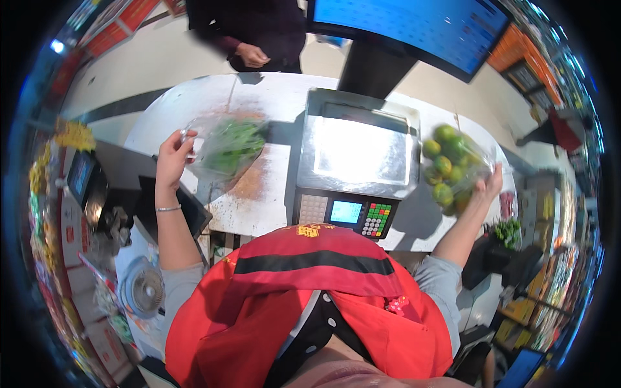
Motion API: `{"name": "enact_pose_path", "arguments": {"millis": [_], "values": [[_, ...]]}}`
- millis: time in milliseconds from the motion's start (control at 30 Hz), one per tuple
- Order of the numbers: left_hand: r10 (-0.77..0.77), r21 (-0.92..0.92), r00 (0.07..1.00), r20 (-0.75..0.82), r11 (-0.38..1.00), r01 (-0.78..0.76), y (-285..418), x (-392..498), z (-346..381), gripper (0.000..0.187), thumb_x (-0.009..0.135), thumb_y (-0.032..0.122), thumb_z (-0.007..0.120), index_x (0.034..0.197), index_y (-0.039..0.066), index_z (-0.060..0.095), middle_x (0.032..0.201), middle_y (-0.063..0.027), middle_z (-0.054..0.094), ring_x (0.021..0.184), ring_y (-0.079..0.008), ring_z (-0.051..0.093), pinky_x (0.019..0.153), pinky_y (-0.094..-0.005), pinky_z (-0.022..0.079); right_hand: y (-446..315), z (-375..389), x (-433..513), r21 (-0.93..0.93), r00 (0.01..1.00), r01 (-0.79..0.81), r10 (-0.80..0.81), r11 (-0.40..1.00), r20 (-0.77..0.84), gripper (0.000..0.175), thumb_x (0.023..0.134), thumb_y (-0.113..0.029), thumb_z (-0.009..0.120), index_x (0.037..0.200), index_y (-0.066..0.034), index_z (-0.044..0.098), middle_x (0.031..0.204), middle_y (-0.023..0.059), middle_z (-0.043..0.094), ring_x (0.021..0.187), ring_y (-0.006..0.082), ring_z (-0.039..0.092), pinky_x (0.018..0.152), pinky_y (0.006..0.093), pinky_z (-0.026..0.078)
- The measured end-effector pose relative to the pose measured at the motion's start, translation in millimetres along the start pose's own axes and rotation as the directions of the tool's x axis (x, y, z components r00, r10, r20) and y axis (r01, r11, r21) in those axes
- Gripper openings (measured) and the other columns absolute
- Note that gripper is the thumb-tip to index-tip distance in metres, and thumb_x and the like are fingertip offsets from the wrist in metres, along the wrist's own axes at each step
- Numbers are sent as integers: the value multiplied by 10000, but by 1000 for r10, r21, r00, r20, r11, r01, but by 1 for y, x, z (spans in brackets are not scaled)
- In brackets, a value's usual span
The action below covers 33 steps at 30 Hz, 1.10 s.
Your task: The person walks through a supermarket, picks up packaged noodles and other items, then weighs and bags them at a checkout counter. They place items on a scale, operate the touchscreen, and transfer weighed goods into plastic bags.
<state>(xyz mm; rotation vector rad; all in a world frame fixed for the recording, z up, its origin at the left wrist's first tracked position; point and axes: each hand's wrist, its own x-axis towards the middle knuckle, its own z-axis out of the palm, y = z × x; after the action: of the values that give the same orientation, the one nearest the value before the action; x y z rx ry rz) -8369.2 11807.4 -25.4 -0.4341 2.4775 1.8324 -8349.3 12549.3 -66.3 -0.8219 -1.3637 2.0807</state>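
On the left of the white counter (pixel 286 87), my left hand (pixel 175 157) grips the gathered neck of a clear plastic bag of green leafy vegetables (pixel 235 143). My right hand (pixel 489 183) holds the top of another clear bag, filled with green and yellowish citrus fruit (pixel 449 155), beside the scale's right edge. Between both hands stands a weighing scale with a shiny steel pan (pixel 361 145); nothing lies on the pan. Its lit display (pixel 346 212) and coloured keypad (pixel 377 218) face me.
A large monitor (pixel 412 29) stands behind the scale. Across the counter is a person in dark clothes, one hand (pixel 252 56) near the edge. A small fan (pixel 147 289) sits at my lower left. Green leaves (pixel 507 232) and a reddish package (pixel 507 204) are at the right.
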Motion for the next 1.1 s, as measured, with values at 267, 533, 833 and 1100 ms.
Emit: {"name": "enact_pose_path", "arguments": {"millis": [267,533,833,1100], "values": [[98,-10,995,31,995,-97,35,-24,15,147,888,124,604,995,52,674,702,73,514,627,-14,425,519,-173,325,112,-131,99,-134,817,64,-129,989,-562,235,861,-217,576,828,13,613,722,63,577,600,206,547,487,346,443],[422,-96,906,-35,901,-424,64,-53,9,58,790,-41,584,733,-32,590,693,15,536,720,-47,534,592,-200,356,32,44,-28,-714,613,667,-702,213,363,524,910,-373,585,1265,5,516,1276,148,537,1170,267,501,1013,400,379],[435,-138,838,331,900,-413,92,-130,5,99,766,-43,532,779,-39,631,684,8,580,614,-27,501,547,-180,375,178,323,-379,-76,-417,245,176,967,892,987,631,-577,775,1359,-49,370,1343,141,429,1279,263,381,1070,382,291],[218,-606,974,-61,767,-210,38,-130,-103,327,834,-2,503,1140,30,395,710,-61,532,655,-143,516,641,-271,431,247,369,-466,-244,-408,376,396,894,823,316,741,-311,727,792,-15,630,699,49,632,649,156,583,640,333,482]]}}
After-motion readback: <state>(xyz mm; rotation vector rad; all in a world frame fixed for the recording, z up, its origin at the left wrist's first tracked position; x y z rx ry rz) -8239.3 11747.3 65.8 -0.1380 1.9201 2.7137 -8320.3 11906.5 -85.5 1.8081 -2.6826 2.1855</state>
